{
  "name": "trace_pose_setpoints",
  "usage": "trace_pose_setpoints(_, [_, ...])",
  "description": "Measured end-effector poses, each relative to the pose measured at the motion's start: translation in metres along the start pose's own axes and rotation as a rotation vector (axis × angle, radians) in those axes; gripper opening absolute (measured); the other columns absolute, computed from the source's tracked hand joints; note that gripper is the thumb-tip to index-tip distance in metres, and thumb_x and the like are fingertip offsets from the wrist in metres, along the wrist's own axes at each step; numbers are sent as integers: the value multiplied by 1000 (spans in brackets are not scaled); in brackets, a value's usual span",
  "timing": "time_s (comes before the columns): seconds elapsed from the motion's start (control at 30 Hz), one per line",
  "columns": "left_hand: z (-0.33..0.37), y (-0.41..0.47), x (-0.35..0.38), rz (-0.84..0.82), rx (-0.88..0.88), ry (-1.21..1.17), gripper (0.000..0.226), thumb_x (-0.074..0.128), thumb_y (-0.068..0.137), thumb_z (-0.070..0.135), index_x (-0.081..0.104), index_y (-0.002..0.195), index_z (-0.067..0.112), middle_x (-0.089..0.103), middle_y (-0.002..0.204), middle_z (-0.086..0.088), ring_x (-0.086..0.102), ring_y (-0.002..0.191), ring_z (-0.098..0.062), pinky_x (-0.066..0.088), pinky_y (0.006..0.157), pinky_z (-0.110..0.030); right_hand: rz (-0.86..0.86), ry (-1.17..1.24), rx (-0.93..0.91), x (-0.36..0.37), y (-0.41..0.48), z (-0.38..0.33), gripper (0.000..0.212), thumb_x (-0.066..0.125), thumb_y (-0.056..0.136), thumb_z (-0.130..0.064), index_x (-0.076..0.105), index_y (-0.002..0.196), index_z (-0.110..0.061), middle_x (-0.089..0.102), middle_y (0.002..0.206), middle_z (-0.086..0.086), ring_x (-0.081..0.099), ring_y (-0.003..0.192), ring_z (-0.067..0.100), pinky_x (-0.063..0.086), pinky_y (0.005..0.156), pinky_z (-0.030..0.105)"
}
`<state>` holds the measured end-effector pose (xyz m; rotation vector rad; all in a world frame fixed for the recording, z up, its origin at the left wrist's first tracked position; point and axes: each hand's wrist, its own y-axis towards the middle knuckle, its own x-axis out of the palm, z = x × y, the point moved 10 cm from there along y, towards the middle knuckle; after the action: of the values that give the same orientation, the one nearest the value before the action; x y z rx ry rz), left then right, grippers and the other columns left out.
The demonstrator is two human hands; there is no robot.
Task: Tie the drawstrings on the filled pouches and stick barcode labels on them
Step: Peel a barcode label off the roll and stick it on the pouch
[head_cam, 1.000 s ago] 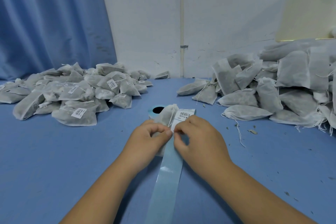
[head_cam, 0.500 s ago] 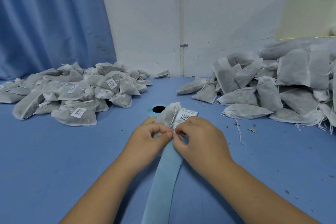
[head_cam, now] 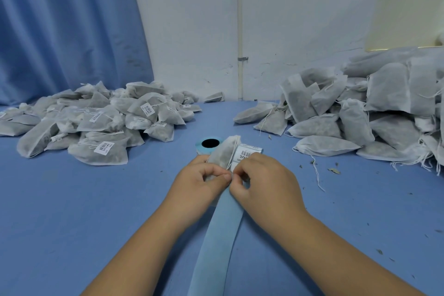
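A small white filled pouch (head_cam: pixel 224 152) sits between both hands at the table's middle, its white drawstring (head_cam: pixel 232 154) running down its front. My left hand (head_cam: pixel 200 181) grips the pouch's lower part with curled fingers. My right hand (head_cam: pixel 264 179) pinches the string right beside the left thumb. Just behind the pouch lies a blue label roll (head_cam: pixel 208 144), and a barcode label (head_cam: pixel 246 153) shows above my right hand. The roll's blue backing strip (head_cam: pixel 217 235) trails toward me between my forearms.
A heap of labelled, tied pouches (head_cam: pixel 96 122) lies at the left. A bigger heap of pouches with loose strings (head_cam: pixel 360 113) fills the right. Dried leaf bits (head_cam: pixel 334 170) dot the blue table (head_cam: pixel 72 211). A blue curtain (head_cam: pixel 60 31) and white wall stand behind.
The hands stay together on the pouch and string. The pouch has tipped slightly, and the backing strip has shifted a little between my forearms.
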<state>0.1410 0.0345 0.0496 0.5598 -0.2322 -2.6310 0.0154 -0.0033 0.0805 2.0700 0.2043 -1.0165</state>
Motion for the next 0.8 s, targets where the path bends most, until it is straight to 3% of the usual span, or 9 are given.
trace_pose_setpoints(0.13, [-4, 0, -3, 31, -41, 35, 14, 69, 87, 13, 75, 75, 16, 62, 99, 7, 59, 75, 4, 41, 63, -7, -1, 183, 143, 2, 1, 14, 9, 61, 79, -26, 60, 71, -22, 56, 74, -9, 54, 75, 13, 48, 68, 33])
trace_pose_setpoints(0.33, [-10, 1, -9, 67, -105, 35, 19, 67, 89, 15, 72, 70, 16, 63, 97, 7, 60, 78, -2, 42, 69, -17, 17, 508, 386, 4, 0, 43, 11, 65, 71, -18, 64, 61, -21, 62, 59, -13, 53, 56, 0, 42, 55, 20])
trace_pose_setpoints(0.6, [-16, -2, -22, 110, -157, 42, 31, 65, 88, 13, 66, 58, 19, 64, 98, 3, 61, 80, -14, 51, 79, -32, 58, 639, 470, -17, 6, 60, 12, 62, 74, -16, 65, 63, -19, 55, 49, -18, 45, 45, -1, 35, 50, 20])
trace_pose_setpoints(0.7, [-20, -3, -32, 131, -155, 68, 26, 64, 88, 15, 69, 63, 16, 64, 96, 5, 61, 78, -11, 51, 74, -27, 86, 680, 479, -27, 6, 66, 13, 62, 75, -14, 65, 63, -18, 55, 50, -17, 46, 48, 0, 34, 45, 13])
trace_pose_setpoints(0.8, [-18, -5, -49, 234, -114, 101, 21, 63, 90, 19, 76, 74, 17, 61, 98, 7, 58, 80, 6, 41, 64, -4, 81, 678, 492, -31, 1, 73, 12, 62, 75, -15, 67, 65, -18, 57, 51, -16, 48, 52, 4, 35, 49, 19])
